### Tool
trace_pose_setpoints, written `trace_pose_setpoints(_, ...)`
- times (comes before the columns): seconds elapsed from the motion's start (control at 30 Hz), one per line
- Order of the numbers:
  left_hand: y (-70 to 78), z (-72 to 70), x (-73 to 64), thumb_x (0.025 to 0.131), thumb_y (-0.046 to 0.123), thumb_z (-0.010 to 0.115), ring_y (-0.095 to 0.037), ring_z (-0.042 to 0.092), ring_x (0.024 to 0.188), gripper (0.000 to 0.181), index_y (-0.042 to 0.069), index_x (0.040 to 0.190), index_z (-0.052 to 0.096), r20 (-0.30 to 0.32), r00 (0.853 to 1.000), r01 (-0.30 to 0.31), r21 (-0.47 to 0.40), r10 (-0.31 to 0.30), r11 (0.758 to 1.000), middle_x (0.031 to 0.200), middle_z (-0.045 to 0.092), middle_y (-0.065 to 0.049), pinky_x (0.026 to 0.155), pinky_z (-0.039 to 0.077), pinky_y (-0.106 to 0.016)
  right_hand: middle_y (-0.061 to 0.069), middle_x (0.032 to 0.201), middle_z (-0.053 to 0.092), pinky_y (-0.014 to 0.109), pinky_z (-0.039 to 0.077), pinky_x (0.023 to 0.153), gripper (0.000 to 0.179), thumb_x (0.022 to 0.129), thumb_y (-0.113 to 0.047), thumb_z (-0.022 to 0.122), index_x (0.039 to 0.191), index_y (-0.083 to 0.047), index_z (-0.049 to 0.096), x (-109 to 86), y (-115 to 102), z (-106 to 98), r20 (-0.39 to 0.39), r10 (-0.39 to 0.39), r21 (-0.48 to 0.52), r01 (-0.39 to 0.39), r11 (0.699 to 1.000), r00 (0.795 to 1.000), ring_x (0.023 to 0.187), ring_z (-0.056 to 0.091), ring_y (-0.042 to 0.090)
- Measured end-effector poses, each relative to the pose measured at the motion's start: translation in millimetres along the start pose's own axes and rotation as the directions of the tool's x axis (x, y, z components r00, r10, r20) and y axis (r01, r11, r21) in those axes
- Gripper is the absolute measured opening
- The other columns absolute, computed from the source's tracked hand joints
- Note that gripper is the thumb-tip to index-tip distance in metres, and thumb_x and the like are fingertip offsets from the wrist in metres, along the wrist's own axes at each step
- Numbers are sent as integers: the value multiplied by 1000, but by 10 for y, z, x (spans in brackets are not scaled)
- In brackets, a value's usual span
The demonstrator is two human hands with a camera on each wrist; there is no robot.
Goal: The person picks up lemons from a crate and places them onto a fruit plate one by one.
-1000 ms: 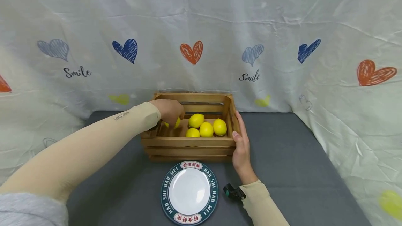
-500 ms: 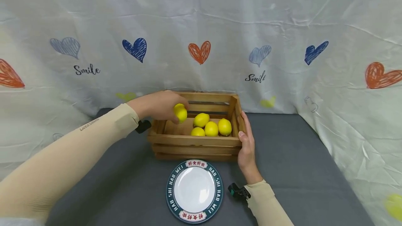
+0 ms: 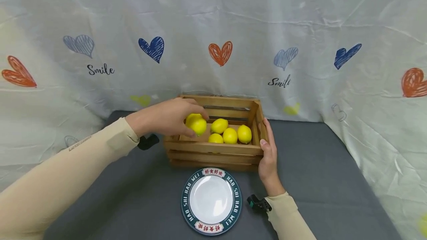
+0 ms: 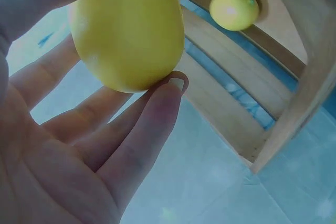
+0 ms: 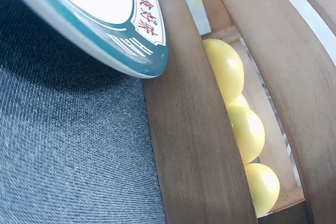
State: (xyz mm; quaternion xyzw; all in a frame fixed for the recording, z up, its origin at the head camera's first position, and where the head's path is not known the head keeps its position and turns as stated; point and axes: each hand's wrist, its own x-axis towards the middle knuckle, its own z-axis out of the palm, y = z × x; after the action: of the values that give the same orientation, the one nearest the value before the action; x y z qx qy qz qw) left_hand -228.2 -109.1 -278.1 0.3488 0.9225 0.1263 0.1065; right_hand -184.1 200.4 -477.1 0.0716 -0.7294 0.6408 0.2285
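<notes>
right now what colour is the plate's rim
Teal rim, white and red lettering; best in head view.

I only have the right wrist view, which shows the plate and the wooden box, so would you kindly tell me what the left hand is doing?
Observer: The left hand holds a lemon.
Operator: Thank you; is it touching the other ones?
Observer: No, the head view shows a gap between it and the lemons in the box.
Operator: And my own hand is out of my picture; where is it?
Observer: The right hand rests against the right end of the wooden box.
</notes>
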Motion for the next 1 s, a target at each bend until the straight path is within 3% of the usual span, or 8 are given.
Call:
trace_pose_setpoints(0.17,135,15,-190,90,30,90,-23,63,122,51,37,136,71,-3,998,-67,-35,67,997,149,62,2,106,59,-45,-4,180,28,61,5,134,72,99,-26,37,171,-32,33,4,-18,-11,7,1,10,-2,1000,1000,166,21,21)
trace_pose_setpoints(0.37,238,109,-359,90,31,90,-18,63,114,55,34,140,68,34,990,-138,-69,141,988,147,61,4,98,60,-38,-8,179,28,59,6,134,72,99,-25,36,171,-32,32,0,3,0,8,5,3,-5,1000,1000,165,22,18)
trace_pose_setpoints(0.5,259,238,-410,90,31,90,-19,63,118,55,37,140,68,76,988,-131,-77,137,988,151,59,3,98,60,-37,-12,178,28,54,11,131,72,99,-23,35,171,-32,33,7,12,-15,0,-1,2,1,1000,1000,159,27,16)
trace_pose_setpoints(0.63,294,343,-485,90,31,90,-17,65,106,54,40,139,69,73,990,-118,-41,121,992,148,60,2,87,60,-31,-11,179,27,55,12,130,73,99,-23,34,171,-35,33,21,-5,-23,2,2,-3,-2,1000,1000,152,31,16)
trace_pose_setpoints(0.73,341,381,-547,89,31,91,-14,64,100,53,40,137,69,71,990,-122,-42,125,992,145,61,3,83,59,-27,-7,180,26,58,10,133,73,99,-24,33,171,-34,32,24,-14,-22,4,-3,-12,3,1000,1000,157,29,17)
trace_pose_setpoints(1.0,358,567,-608,90,31,90,-13,65,116,52,39,137,70,113,978,-165,-91,175,982,145,61,7,95,61,-32,-1,181,25,60,9,135,71,100,-27,34,171,-34,31,17,-18,2,10,1,-27,0,1000,1000,166,23,20)
